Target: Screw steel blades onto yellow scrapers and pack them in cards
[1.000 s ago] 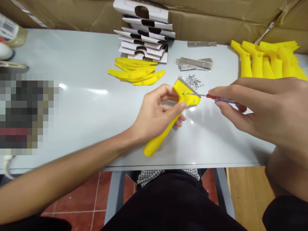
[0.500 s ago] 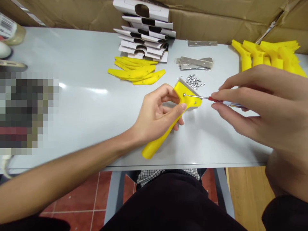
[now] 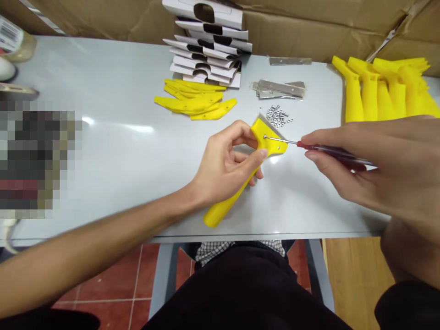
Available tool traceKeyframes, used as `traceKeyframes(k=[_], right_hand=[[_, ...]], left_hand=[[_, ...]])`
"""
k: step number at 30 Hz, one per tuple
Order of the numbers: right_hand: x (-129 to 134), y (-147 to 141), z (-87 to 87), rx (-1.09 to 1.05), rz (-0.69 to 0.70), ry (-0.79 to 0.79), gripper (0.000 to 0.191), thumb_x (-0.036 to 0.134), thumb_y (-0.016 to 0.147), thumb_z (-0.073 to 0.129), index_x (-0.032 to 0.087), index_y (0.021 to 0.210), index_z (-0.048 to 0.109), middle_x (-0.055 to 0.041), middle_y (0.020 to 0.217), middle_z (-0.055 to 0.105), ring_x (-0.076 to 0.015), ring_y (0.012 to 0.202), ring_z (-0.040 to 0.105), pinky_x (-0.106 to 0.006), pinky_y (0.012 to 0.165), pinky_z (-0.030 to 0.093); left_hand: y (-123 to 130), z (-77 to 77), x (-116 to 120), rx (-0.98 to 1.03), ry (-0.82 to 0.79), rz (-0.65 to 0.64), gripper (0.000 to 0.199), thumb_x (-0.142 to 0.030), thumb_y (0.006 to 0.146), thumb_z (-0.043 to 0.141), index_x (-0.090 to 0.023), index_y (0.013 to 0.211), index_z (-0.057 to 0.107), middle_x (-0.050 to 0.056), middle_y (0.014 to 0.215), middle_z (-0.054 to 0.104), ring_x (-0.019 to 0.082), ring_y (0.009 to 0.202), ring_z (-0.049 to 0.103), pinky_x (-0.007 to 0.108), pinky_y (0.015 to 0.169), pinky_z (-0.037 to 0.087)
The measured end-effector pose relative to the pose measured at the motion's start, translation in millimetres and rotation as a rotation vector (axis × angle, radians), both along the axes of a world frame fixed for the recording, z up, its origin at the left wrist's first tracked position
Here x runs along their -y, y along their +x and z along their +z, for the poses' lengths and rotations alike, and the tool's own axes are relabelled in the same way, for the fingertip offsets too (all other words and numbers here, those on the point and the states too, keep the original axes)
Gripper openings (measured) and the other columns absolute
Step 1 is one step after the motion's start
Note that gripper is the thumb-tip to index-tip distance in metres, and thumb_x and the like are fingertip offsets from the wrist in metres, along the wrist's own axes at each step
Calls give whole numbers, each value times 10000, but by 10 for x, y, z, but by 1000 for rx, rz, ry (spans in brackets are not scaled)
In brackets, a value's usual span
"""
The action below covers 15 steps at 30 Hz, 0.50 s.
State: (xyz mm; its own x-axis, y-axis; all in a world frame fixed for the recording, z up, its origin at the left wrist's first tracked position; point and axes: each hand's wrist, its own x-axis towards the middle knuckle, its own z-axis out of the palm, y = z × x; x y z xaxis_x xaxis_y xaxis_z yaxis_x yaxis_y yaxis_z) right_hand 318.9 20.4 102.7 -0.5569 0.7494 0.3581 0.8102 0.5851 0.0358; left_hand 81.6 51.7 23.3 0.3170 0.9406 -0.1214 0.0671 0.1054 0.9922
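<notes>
My left hand point(image 3: 233, 165) is closed around the neck of a yellow scraper point(image 3: 225, 208), its thumb lying on the front face. A metal blade point(image 3: 273, 126) shows along the scraper's wide end. In my right hand point(image 3: 371, 169) is a thin screwdriver point(image 3: 300, 144) with a red collar, pinched between thumb and fingers. Its tip meets the upper screw point(image 3: 265, 137) in the scraper head. A second screw point(image 3: 278, 148) sits lower on the same head. Just beyond the blade lies a small heap of screws and nuts point(image 3: 277, 115).
Yellow cover pieces point(image 3: 192, 103) lie before a stack of folded white cards point(image 3: 209, 50). Metal blades point(image 3: 280, 89) are piled behind the screws. Several yellow handles point(image 3: 371, 91) stand in a row at the right. A jar point(image 3: 17, 41) is at the far left; cardboard point(image 3: 309, 27) lines the back.
My right hand has rolled and its fingers have shifted on the screwdriver, whose tip stays at the upper screw. My left hand and the scraper are nearly still.
</notes>
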Motion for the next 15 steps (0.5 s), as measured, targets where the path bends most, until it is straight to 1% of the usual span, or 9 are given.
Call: traceKeyframes(k=[4, 6, 8, 12, 13, 15], right_hand=[[-11, -44, 42, -23, -86, -102, 205, 310, 1111, 592, 311, 1094, 796, 35, 684, 733, -199, 586, 691, -409, 593, 472], [-18, -48, 31, -48, -75, -103, 186, 291, 1103, 608, 298, 1083, 794, 34, 687, 732, -190, 591, 683, -399, 606, 479], [-11, -44, 7, -50, -37, -69, 161, 266, 1090, 632, 295, 1070, 789, 33, 722, 739, -179, 608, 666, -377, 599, 450], [54, -44, -37, 123, -26, 12, 228, 200, 1078, 610, 309, 951, 765, 24, 779, 735, -174, 616, 600, -368, 592, 346], [71, -49, -40, 142, -32, 31, 244, 210, 1086, 596, 300, 926, 757, 20, 755, 715, -172, 603, 578, -367, 594, 337], [91, -62, -33, 125, -50, 33, 249, 272, 1112, 573, 282, 938, 751, 19, 690, 665, -173, 591, 570, -362, 588, 342]], left_hand=[[3, -1, 5, 13, -2, 2, 272, -280, 915, 836, -237, 951, 570, 49, 1113, 762, 131, 576, 719, 266, 436, 585], [6, 1, 4, 4, 6, 14, 246, -272, 924, 827, -237, 957, 586, 50, 1109, 763, 133, 575, 722, 270, 437, 587], [8, 2, 0, -5, 11, 21, 237, -290, 931, 829, -238, 970, 601, 50, 1102, 768, 134, 577, 722, 270, 439, 588], [7, -3, -13, -9, 25, 8, 283, -364, 921, 857, -238, 983, 612, 55, 1098, 772, 134, 580, 718, 262, 438, 582], [6, -5, -15, -9, 28, 5, 294, -379, 919, 860, -237, 982, 610, 57, 1104, 772, 132, 581, 718, 261, 440, 583], [5, -9, -13, -6, 29, 4, 306, -392, 922, 859, -236, 979, 601, 60, 1121, 772, 128, 581, 718, 259, 445, 588]])
